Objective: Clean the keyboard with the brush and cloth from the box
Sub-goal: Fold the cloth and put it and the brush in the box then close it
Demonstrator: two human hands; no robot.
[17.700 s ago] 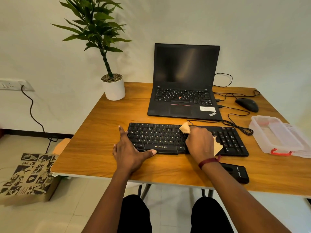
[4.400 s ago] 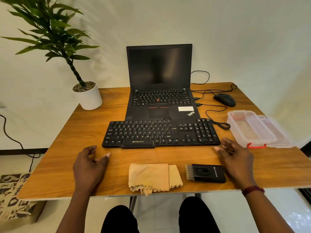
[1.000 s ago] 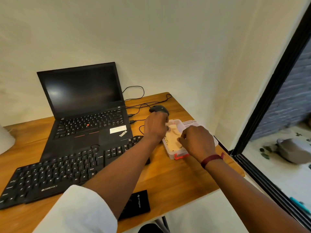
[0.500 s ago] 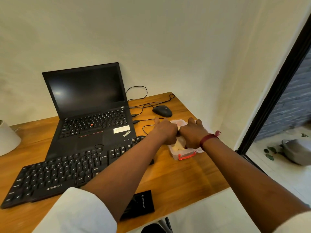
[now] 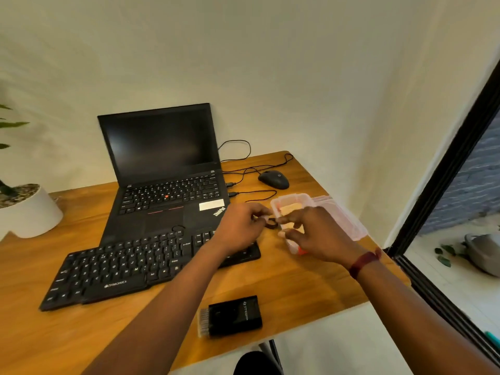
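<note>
- The wooden table stands against a pale wall. A black door frame runs down the right side of the room.
- An open ThinkPad laptop sits at the far middle with its screen dark, its front edge just behind the keyboard.
- The black Zebronics keyboard lies slantwise in front of the laptop. Its right end is hidden under the person's left forearm.
- A white plant pot stands at the far left, cut off by the edge.
- The left hand hovers over the keyboard's right end, fingers curled towards a small coil of black cable. From here I cannot tell whether it pinches anything.
- The right hand, with a maroon wristband behind it, covers the near end of the box with its fingers bent. It is too blurred to say whether it grips the box.
- The clear plastic box sits on the right, beyond the keyboard's end. Its lid lies just beside it on the right.
- The black brush lies flat near the table's front edge, bristles to the left, well apart from both hands.
- A black mouse rests beyond the box.
- The tan cloth lies inside the box, partly hidden by the right hand.
</note>
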